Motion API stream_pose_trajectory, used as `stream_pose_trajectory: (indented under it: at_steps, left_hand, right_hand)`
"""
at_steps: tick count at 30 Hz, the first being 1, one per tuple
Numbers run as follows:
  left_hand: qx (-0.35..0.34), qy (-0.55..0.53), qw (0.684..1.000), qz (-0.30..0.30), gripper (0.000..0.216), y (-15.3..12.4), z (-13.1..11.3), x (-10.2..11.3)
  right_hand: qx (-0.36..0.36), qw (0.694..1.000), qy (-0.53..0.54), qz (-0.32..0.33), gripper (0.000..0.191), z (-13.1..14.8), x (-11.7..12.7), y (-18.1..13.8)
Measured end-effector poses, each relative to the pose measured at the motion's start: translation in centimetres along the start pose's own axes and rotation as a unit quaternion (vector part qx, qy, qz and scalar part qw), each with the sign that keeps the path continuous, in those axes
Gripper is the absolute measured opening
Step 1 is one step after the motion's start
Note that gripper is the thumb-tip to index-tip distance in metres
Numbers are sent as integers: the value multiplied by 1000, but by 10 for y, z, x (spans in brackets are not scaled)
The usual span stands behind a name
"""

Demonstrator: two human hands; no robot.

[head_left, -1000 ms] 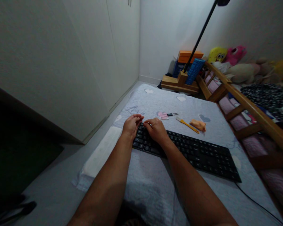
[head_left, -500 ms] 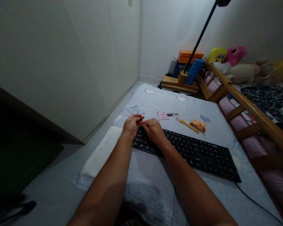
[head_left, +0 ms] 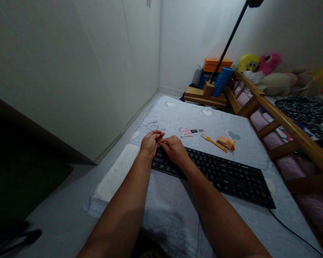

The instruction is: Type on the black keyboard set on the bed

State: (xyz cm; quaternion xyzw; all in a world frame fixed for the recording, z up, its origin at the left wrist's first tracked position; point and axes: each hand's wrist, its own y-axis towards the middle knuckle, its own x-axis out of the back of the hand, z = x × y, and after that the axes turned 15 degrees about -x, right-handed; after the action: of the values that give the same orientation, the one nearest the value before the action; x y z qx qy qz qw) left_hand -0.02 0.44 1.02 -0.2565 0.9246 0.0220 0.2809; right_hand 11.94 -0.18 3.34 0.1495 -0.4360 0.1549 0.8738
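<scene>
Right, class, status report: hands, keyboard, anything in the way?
Left hand at left end of keyboard, right hand over it. Keyboard flat, partly hidden by right forearm. Brush and orange bundle beyond, apart from both hands.

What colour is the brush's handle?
Yellow-orange; the brush handle shows best in the head view.

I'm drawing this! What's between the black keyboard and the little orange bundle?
In the head view, the handle of the yellow brush slants into that gap; otherwise bare blanket separates the keyboard from the orange bundle.
</scene>
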Motion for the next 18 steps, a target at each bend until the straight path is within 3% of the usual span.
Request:
stream_pose_trajectory:
  at_steps: [18]
  left_hand:
    - [1,0,1000,-2,19,-1,0,1]
  right_hand:
    - [-18,1000,2,-8,19,-1,0,-1]
